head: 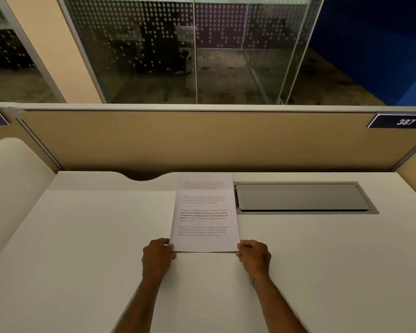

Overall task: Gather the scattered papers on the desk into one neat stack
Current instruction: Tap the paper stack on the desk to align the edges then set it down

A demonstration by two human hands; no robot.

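A stack of white printed papers [204,212] lies squared up on the white desk [94,236], its long side running away from me. Short paragraphs of text show on the top sheet. My left hand [157,259] grips the stack's near left corner, fingers curled at the edge. My right hand [254,257] grips the near right corner the same way. No loose sheets show elsewhere on the desk.
A grey metal cable hatch [303,198] is set into the desk just right of the papers. A tan partition panel [202,140] closes the back, with a sign reading 387 [405,121]. A curved cutout [145,176] notches the desk's far edge.
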